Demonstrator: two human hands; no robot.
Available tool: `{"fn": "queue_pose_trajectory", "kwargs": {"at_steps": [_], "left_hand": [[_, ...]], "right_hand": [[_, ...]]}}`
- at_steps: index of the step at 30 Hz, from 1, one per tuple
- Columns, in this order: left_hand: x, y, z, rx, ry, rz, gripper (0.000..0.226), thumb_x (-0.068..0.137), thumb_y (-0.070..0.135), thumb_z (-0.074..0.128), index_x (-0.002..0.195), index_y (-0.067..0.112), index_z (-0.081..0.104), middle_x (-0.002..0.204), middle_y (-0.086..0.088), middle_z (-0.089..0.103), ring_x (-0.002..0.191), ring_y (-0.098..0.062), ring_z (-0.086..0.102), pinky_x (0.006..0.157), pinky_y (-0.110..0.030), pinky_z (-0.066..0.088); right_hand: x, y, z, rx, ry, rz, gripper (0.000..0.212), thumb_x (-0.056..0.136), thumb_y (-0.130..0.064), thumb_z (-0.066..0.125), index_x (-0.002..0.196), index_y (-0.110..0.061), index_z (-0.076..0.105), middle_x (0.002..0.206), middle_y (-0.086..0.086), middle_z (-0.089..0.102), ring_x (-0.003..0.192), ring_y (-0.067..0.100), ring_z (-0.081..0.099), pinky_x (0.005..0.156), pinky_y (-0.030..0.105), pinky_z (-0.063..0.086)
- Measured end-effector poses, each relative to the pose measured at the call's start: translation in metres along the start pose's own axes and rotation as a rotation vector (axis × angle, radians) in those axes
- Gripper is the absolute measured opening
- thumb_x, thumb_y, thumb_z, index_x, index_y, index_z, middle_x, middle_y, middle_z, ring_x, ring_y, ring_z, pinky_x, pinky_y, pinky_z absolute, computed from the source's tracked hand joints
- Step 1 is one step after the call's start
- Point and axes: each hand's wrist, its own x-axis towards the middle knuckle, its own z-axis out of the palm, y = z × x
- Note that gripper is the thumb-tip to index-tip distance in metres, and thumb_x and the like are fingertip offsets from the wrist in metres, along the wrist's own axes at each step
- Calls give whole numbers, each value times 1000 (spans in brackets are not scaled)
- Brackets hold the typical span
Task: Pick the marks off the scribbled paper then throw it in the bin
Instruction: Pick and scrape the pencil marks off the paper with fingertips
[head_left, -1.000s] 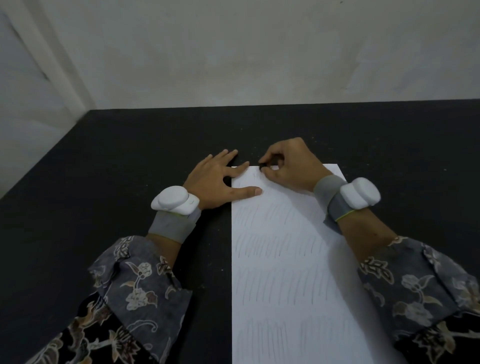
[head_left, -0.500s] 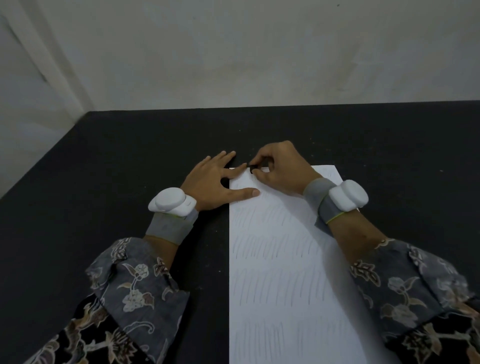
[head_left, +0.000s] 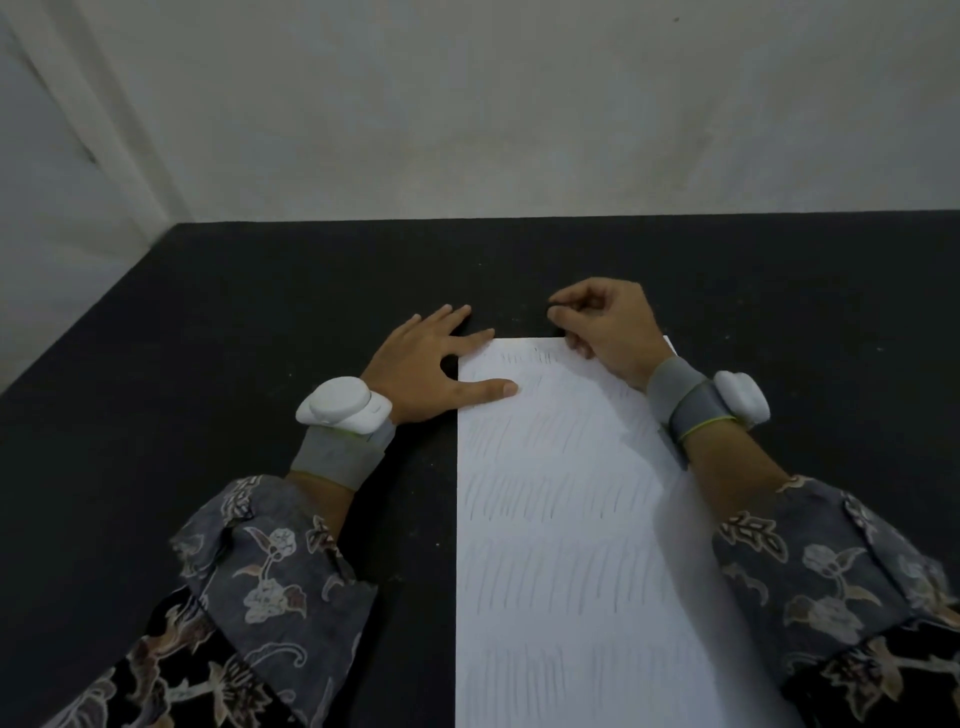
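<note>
Right hand (head_left: 608, 327) hovered at the far edge of the white sheet of paper scribbled with rows of grey pencil strokes (head_left: 561, 519), its thumb and forefinger curled together in a pinch just past that edge, over the black table top (head_left: 208, 364); whether anything small sat between the fingertips could not be told. Its heel lay on the sheet's far right corner. Beside it, to its left, the left hand (head_left: 431, 364) lay flat with fingers spread, the thumb pressed on the paper's far left corner and the other fingers resting on the table beyond the edge, pinning the sheet in place. Both wrists carried grey bands with white plastic pods (head_left: 343, 408), and dark floral sleeves (head_left: 270, 571) covered the forearms.

The sheet stretched from under the hands back toward the person, flat on the table, with faint pencil rows across it and a darker cluster of strokes just beneath the right hand. Judging from this, the work stood at its first step, clearing marks, with most rows untouched. The next move would likely call for the right hand to come back down on the strokes nearest it while the left kept the paper from sliding. No bin was in view; a pale wall (head_left: 519, 104) rose behind the table.
</note>
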Motion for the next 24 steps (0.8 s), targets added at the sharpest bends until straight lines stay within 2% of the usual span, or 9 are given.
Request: {"fn": "queue_pose_trajectory", "kwargs": {"at_steps": [5,10,13,16,18,22,24], "left_hand": [[-2,3,-3,-30,-21,-2,89,65,78,40,145,40,33,161,3,11,148,-13,3,118,-35,-2],[-2,4,-4,-46,-63,1,81,66,78,37,141,49,33,162,1,8,149,-15,0,118,-37,-4],[-1,4,-3,16,-80,10,81,65,79,37,141,50,33,162,0,5,149,-16,-2,117,-38,-4],[-2,5,-1,26,-80,21,80,69,85,43,141,50,33,162,-1,5,149,-19,-3,118,-39,-5],[-3,7,1,4,-63,27,75,72,80,42,140,50,35,162,1,7,149,-20,-3,118,-39,-6],[-5,6,1,-31,-30,30,79,68,82,47,139,48,40,161,4,11,149,-17,0,117,-38,-4],[-6,5,0,-39,-44,22,82,65,83,50,138,48,40,161,4,10,149,-16,-1,117,-38,-5]], "right_hand": [[-1,-3,5,-59,-35,11,11,86,-6,66,97,-5,67,70,0,62,46,-1,55,51,8,43],[-6,-3,11,-51,-15,2,13,84,-6,68,97,-5,68,74,2,64,54,5,56,55,10,46],[-14,-5,16,-14,-50,-20,11,83,-4,68,94,-6,68,72,2,64,51,2,56,55,11,46],[-20,-8,20,-33,-90,-77,15,81,-3,70,93,-12,68,75,3,64,58,6,56,60,14,50],[-19,-9,19,-58,-103,-124,19,80,-3,71,95,-13,68,78,4,65,60,8,56,64,16,53],[-19,-6,16,-122,-139,-179,16,76,-2,73,86,-15,71,72,1,66,57,6,54,59,17,49],[-20,-5,15,-130,-158,-189,19,76,-1,72,89,-14,71,72,0,65,55,5,52,58,16,47]]}}
